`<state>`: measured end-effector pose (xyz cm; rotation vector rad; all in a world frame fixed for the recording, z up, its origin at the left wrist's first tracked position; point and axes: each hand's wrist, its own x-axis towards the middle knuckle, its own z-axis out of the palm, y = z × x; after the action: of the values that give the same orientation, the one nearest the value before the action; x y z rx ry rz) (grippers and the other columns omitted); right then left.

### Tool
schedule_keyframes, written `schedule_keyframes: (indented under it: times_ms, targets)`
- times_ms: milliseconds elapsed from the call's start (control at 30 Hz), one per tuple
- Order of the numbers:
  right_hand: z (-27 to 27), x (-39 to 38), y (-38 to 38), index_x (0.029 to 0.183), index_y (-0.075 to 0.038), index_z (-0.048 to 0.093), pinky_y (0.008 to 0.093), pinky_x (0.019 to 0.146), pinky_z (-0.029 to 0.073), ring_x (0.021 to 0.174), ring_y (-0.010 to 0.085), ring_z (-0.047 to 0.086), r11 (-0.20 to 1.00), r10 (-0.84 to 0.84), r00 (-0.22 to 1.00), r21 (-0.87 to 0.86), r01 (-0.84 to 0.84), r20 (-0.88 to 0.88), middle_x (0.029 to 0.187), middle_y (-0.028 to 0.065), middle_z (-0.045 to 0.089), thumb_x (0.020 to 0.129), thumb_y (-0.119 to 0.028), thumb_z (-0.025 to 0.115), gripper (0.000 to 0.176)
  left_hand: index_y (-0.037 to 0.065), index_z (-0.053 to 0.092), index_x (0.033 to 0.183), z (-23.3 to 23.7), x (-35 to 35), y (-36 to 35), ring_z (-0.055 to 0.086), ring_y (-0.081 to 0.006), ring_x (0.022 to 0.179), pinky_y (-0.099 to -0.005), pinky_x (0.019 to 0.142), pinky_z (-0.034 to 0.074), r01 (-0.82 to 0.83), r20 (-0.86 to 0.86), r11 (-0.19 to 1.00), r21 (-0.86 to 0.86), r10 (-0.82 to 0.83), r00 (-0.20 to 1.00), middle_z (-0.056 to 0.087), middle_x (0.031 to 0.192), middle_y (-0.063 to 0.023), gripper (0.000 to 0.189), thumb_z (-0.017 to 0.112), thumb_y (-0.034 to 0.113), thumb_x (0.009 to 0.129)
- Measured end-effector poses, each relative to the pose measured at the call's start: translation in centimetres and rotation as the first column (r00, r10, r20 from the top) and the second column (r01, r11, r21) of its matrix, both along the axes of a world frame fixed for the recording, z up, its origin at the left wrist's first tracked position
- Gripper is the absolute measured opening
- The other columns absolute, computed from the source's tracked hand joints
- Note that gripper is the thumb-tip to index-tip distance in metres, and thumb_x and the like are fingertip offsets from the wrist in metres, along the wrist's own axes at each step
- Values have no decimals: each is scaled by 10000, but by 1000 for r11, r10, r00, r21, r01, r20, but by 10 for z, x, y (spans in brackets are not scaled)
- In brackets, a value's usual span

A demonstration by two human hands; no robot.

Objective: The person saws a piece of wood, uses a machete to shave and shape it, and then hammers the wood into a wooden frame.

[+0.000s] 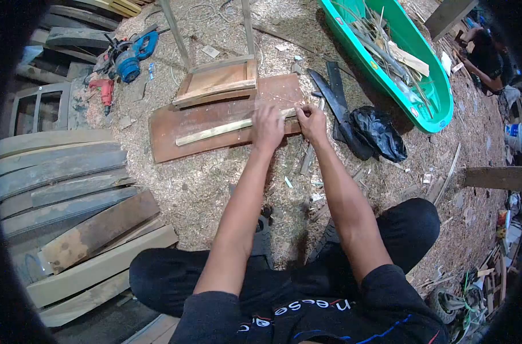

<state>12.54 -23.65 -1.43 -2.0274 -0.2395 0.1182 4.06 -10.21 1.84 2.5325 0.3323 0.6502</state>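
Observation:
A long pale wooden strip [212, 132] lies slantwise over a reddish-brown board [163, 129] on the ground. My left hand [268, 127] rests over the strip toward its right part, its fingers blurred by motion. At the strip's right end my right hand [312, 122] has its thumb and fingers pinched together on it. Just beyond the strip, a wooden frame with long legs [218, 86] stands on the board's far side.
Curved wooden planks [60, 163] are stacked at left. Blue [128, 64] and red [103, 93] power tools lie at upper left. A saw [330, 94] and black plastic bag [378, 135] lie right of the board. Beyond is a green tub [439, 103] of scraps. Another person [486, 57] sits at upper right.

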Motion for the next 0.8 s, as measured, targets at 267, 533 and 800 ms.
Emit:
schedule_keyframes:
  times_ms: [267, 533, 800]
  targets:
    - [3, -9, 1, 951, 26, 701, 297, 704, 534, 740, 135, 672, 1000, 4, 1000, 27, -5, 31, 797, 111, 716, 911, -202, 716, 231, 91, 724, 986, -28, 4, -3, 590, -308, 1026, -447, 941, 430, 81, 173, 995, -64, -69, 983, 652, 1040, -82, 166, 694, 142, 831]
    - [8, -15, 5, 942, 15, 713, 314, 690, 538, 729, 161, 685, 1000, 4, 997, 26, -6, 80, 799, 129, 721, 899, -184, 723, 204, 104, 759, 1028, -31, 5, -6, 598, -298, 1057, -438, 985, 418, 23, 82, 993, -117, -14, 996, 663, 1078, -94, 223, 739, 142, 809]
    - [15, -14, 4, 919, 17, 716, 410, 740, 553, 804, 348, 718, 999, 17, 997, -45, -13, 79, 847, 218, 717, 873, -193, 706, 216, 104, 752, 974, -27, 4, -7, 593, -297, 1040, -447, 964, 421, 12, 93, 991, -133, 0, 996, 653, 1057, -78, 170, 723, 158, 815]
